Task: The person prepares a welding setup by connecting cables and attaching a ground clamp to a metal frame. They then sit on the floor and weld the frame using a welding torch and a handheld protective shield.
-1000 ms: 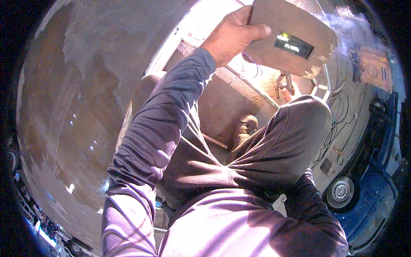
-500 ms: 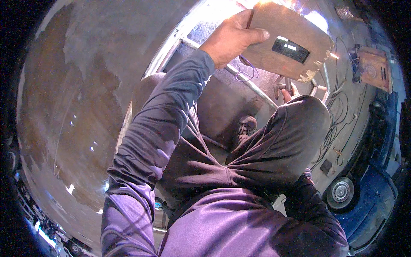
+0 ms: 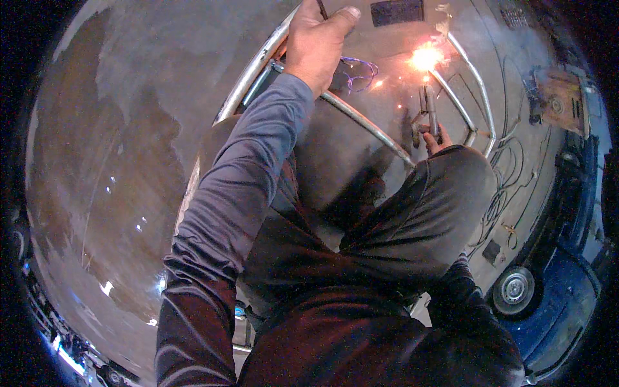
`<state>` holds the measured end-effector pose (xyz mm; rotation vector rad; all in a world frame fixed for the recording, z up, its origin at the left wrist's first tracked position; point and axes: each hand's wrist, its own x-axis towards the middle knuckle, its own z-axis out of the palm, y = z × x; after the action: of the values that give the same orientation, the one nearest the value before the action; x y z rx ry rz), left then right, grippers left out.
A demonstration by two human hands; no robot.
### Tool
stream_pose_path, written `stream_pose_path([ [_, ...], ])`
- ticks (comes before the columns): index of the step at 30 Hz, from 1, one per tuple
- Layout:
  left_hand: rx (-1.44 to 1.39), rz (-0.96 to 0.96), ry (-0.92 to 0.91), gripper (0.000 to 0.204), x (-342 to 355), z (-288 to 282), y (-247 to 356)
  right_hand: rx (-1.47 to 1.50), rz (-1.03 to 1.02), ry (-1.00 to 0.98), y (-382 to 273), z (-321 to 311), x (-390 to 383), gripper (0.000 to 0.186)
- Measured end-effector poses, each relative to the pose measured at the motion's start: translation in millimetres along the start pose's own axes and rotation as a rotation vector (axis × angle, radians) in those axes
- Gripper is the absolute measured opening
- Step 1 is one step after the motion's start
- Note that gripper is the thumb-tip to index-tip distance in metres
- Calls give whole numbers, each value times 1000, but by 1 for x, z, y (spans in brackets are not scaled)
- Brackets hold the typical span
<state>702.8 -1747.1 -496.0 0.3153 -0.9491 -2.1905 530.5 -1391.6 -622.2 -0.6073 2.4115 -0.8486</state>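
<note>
My left hand (image 3: 314, 45), near the top edge, grips a board with a dark rectangular window (image 3: 396, 11), partly out of view. My right hand (image 3: 435, 138), partly behind my right knee, is closed around a welding electrode holder (image 3: 431, 109). A bright arc (image 3: 426, 57) with flying sparks burns just above the holder, among the tubes of a metal frame (image 3: 364, 121). A loop of purple wire (image 3: 361, 69) hangs to the right of my left wrist.
My knees are bent over the frame. Cables (image 3: 509, 187) lie on the concrete floor (image 3: 109, 161) to the right, near a rusty box-shaped machine (image 3: 558, 103). A blue vehicle (image 3: 561, 322) with its wheel (image 3: 516, 289) stands at the lower right.
My left hand and the board have moved upward, exposing more of the frame and the arc. Sparks now show beneath, and my clothing looks darker around the bright point.
</note>
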Motion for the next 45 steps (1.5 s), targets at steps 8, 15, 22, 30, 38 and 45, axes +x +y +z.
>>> stream_pose_path([
  [8,55,21,81,43,0,-4,-2,66,69,56,14,7,9,21],
  [15,38,-34,9,44,-2,-1,4,-7,66,73,20,8,10,21],
  [22,74,-187,-388,62,-2,0,-4,-236,73,-3,2,-2,7,53],
  [30,346,-111,-314,45,-13,-6,-27,-65,179,-7,-23,3,2,35],
  [38,352,-162,-319,46,-14,-8,-29,1,140,-14,3,5,4,38],
  [45,356,-194,-320,47,-12,-9,-30,63,143,26,1,7,2,43],
])
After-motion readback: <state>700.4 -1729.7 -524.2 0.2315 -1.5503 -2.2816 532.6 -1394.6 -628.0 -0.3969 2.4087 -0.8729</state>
